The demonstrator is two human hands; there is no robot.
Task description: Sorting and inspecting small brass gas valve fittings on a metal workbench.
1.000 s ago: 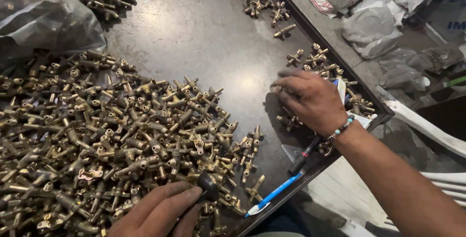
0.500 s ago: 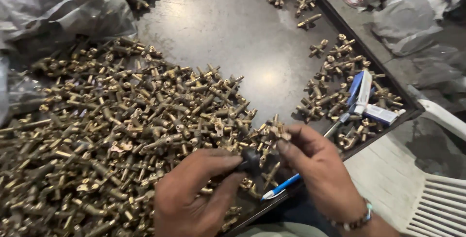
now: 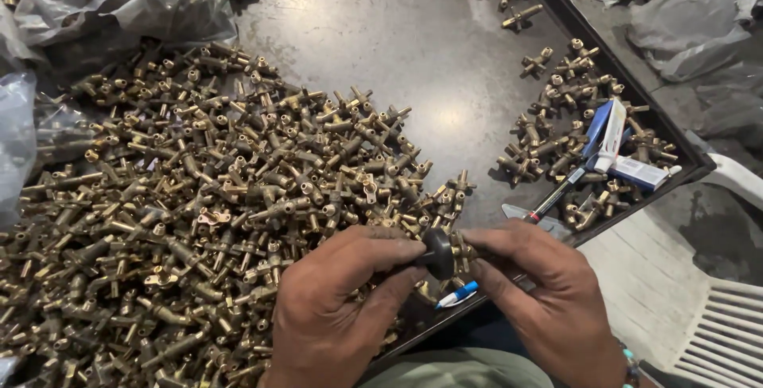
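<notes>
Large heap of brass valve fittings (image 3: pixel 199 221) spread over dark metal tray (image 3: pixel 381 46). Left hand (image 3: pixel 334 308) pinched on black round knob (image 3: pixel 437 253); brass fitting (image 3: pixel 463 251) clamped by right hand (image 3: pixel 548 300), long axis horizontal, knob end pointing left, held above tray's near edge.

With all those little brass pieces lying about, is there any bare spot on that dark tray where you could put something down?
Yes: the dark tray is bare in its upper middle, between the big brass heap on one side and the smaller brass cluster with the blue-and-white tube on the other. It narrows toward the left hand and right hand. The heap side is packed solid.
</notes>
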